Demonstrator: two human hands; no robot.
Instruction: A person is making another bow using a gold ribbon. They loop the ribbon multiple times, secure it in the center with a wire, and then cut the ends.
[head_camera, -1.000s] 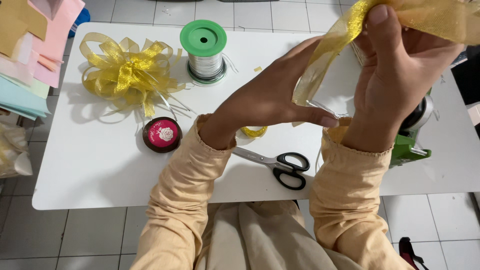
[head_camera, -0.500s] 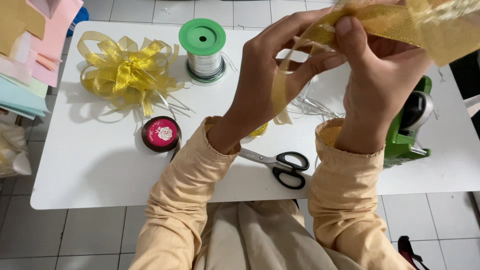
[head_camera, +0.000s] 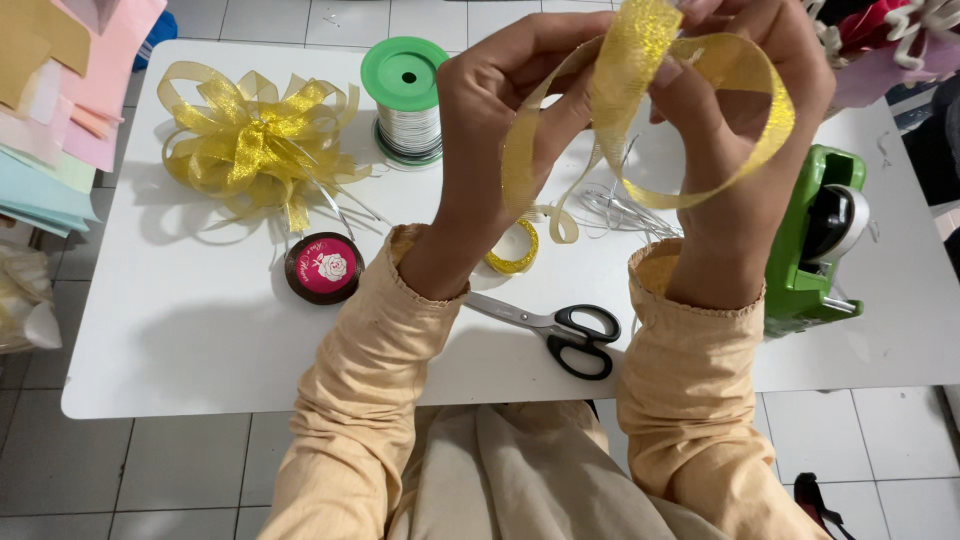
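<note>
Both hands are raised above the surface, forearms angled up and inward. The left hand pinches the gold ribbon between thumb and curled fingers; the right hand grips it at the top too, its loop curving round that hand. Scissors lie below, a finished bow well to the left.

The gold ribbon pinched between the left hand and right hand is sheer, glittery mesh cloth. Below the hands lie scissors with shiny metal blades and glossy black plastic handles. Right of the right hand stands a glossy green plastic tape dispenser. The white table looks smooth and matt.
</note>
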